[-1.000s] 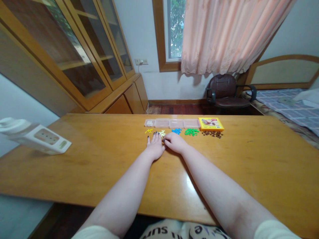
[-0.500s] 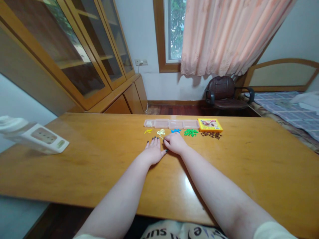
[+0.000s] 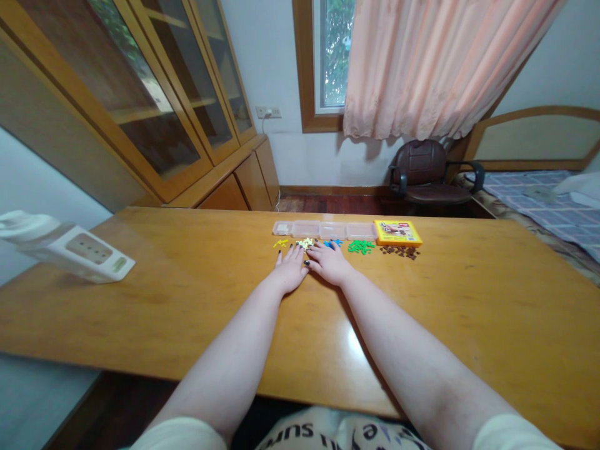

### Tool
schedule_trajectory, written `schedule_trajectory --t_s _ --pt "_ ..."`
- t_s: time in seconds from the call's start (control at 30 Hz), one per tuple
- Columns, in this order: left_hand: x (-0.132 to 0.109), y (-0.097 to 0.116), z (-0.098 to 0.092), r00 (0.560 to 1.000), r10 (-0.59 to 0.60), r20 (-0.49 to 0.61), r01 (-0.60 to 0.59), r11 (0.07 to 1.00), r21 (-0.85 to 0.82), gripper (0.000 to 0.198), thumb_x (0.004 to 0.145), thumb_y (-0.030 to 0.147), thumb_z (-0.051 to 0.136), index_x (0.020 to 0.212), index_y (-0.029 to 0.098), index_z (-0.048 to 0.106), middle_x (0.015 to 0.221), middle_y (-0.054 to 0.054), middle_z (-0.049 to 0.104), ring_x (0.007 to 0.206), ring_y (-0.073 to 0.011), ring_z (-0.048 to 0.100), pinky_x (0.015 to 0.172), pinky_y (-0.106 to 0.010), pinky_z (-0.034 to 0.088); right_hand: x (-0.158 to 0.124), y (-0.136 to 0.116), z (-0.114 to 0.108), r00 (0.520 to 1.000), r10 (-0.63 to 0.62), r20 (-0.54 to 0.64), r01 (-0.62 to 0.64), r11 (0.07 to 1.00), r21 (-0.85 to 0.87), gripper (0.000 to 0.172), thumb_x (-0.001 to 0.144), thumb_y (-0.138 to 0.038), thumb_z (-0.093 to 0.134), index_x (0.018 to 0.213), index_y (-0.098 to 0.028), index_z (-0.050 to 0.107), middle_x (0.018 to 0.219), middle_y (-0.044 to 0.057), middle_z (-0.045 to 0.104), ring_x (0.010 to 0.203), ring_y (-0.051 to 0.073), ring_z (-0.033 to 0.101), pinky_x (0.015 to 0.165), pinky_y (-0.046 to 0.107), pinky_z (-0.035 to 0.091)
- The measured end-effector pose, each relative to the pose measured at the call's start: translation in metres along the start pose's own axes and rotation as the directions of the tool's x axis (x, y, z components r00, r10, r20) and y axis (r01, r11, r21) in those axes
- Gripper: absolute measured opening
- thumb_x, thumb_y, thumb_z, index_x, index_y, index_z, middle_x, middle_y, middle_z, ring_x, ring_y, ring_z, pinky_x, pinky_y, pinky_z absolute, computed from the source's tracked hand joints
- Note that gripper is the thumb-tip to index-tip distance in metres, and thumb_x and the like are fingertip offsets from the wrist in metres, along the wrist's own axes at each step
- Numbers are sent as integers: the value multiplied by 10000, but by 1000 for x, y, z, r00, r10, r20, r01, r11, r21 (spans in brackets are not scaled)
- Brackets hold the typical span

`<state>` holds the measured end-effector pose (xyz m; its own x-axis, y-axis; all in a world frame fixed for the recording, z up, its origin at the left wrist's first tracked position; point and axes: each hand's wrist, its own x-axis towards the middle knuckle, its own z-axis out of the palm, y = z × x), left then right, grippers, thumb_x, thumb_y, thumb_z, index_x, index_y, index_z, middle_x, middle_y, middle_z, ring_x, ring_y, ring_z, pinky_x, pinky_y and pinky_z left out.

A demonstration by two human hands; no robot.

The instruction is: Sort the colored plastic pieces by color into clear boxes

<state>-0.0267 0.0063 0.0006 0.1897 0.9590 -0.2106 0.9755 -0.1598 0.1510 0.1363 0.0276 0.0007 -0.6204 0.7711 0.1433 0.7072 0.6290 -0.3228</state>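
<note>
My left hand (image 3: 287,270) lies palm down with fingers stretched out, its tips at the near edge of a pile of small cream pieces (image 3: 305,243). Close beside it, my right hand (image 3: 330,262) is also flat, fingers spread between the cream pile and some small blue pieces (image 3: 334,242), which it partly covers. A few yellow pieces (image 3: 281,242) lie left of the cream ones. Green pieces (image 3: 360,247) and brown pieces (image 3: 400,252) form piles to the right. Behind the piles stands a row of clear plastic trays (image 3: 307,229), with a yellow box (image 3: 398,233) at its right end.
The wooden table (image 3: 187,300) spans the view. A white bottle-like container (image 3: 70,247) is at its left end. Past the far edge are a glass-door cabinet (image 3: 187,144), a brown armchair (image 3: 424,172) and a bed (image 3: 529,194).
My right hand has gone from curled fingers to spread, flat ones, reaching slightly forward. My left hand has moved a little forward to the cream pile. The view has shifted slightly.
</note>
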Motion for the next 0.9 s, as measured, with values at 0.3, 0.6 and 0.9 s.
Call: schedule_trajectory --t_s 0.3,0.6,0.9 --pt "-14 10 -8 997 -11 -76 12 1000 18 617 915 460 322 1447 154 257 1529 -124 220 1422 -253 169 1155 -494 112 -5 -8 -10 993 37 -115 -40 999 -17 295 925 -349 436 1026 -216 679 1116 92 667 1104 219 530 1090 493 87" --pt "-8 13 -4 999 30 -44 -29 999 15 613 919 427 332 1457 150 232 1533 -103 214 1425 -240 159 1153 -497 123 -2 -6 -5 997 20 -80 -21 1000 -14 311 929 -333 424 1105 -218 653 1173 97 648 1160 238 495 1064 504 140" --pt "-9 10 -3 998 -30 -56 30 1000 1 671 913 488 315 1461 116 206 1545 -142 127 1435 -247 94 1157 -479 104 -1 -3 -1 992 75 -105 -77 997 -23 314 937 -352 430 1136 -213 630 1218 95 626 1249 234 431 1096 525 74"
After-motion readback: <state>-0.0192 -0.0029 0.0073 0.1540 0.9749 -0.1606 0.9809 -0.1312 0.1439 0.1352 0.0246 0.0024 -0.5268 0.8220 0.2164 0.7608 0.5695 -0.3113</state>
